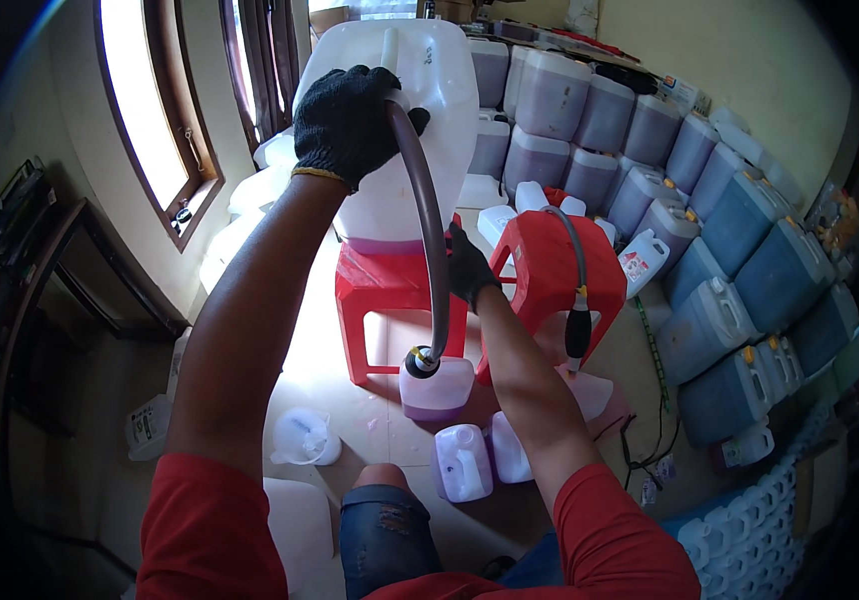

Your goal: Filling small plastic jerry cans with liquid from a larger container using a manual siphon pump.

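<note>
A large white translucent jerrycan (447, 130) with a low layer of pink liquid stands on a red plastic stool (380, 282). My left hand (348, 122), in a black knit glove, is closed round the upper end of a dark hose (422, 195) at the jerrycan's upper part. The hose curves down to a small jerrycan (440, 388) on the floor, partly filled with purple liquid; a black-and-white fitting sits at its mouth. My right hand (470, 268), also gloved, is beside the stool and the big jerrycan's base. Its fingers look curled, their tips partly hidden.
A second red stool (560, 250) at right carries a grey hose with a black bulb (578, 335). Small jerrycans (465, 465) stand near my knee, with a white bucket (307, 437) to the left. Stacked filled jerrycans (550, 95) line the back and right. Dark cords (640, 460) lie on the floor.
</note>
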